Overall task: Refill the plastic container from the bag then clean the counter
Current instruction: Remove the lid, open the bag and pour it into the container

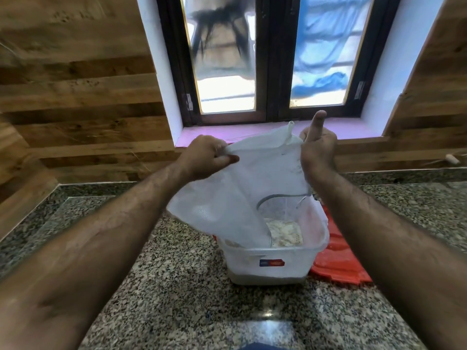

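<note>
A translucent white plastic bag (242, 188) hangs upside down over a clear plastic container (270, 263) that stands on the granite counter (177, 286). My left hand (207, 157) pinches the bag's upper left corner. My right hand (318, 150) grips its upper right side, with one finger pointing up. The bag's open mouth dips into the container. Pale flaky grain (285, 232) lies in the container's bottom. A red and blue label marks the container's front wall.
A red lid (341, 261) lies on the counter behind and to the right of the container. Wood-panelled walls rise at left and right. A dark-framed window with a pink sill (353, 127) is straight ahead. A small pale object (452, 159) rests at the far right.
</note>
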`<state>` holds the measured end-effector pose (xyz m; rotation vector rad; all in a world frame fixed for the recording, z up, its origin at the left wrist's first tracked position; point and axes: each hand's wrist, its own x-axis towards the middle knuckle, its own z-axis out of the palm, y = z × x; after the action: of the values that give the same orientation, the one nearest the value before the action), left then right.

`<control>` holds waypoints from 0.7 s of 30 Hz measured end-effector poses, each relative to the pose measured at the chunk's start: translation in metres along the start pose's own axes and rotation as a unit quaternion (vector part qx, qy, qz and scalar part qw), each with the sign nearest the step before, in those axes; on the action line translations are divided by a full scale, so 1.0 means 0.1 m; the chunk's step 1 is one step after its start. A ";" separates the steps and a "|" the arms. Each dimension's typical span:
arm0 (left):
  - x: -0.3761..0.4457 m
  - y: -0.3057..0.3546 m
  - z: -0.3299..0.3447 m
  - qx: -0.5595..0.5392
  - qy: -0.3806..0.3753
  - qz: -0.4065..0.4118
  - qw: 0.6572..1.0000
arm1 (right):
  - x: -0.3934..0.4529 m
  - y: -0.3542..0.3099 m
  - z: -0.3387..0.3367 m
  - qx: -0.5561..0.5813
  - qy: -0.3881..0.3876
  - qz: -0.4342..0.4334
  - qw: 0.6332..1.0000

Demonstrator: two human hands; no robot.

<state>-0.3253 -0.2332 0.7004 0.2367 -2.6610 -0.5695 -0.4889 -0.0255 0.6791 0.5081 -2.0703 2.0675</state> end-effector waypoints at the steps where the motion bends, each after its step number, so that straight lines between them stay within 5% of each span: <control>1: 0.03 -0.01 -0.06 -0.010 0.001 -0.010 1.000 | -0.01 0.00 0.00 -0.010 -0.004 -0.004 1.000; 7: 0.14 0.02 -0.24 -0.024 0.002 -0.029 0.999 | -0.14 0.14 0.07 -0.063 0.003 -0.084 0.994; 14: 0.01 -0.27 -0.27 -0.100 0.040 -0.091 0.990 | -0.14 0.26 0.14 -0.120 -0.023 -0.043 0.992; 18: -0.24 -0.53 -0.20 -0.225 0.087 -0.163 0.957 | -0.13 0.34 0.22 -0.114 -0.019 0.000 0.993; 21: -0.49 -0.75 -0.05 -0.344 0.129 -0.231 0.901 | -0.16 0.39 0.32 -0.031 -0.057 0.073 0.995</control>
<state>-0.2730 -0.2907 0.6554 0.6753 -1.9840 -1.4626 -0.4843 -0.0561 0.6359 0.4896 -2.2923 2.0893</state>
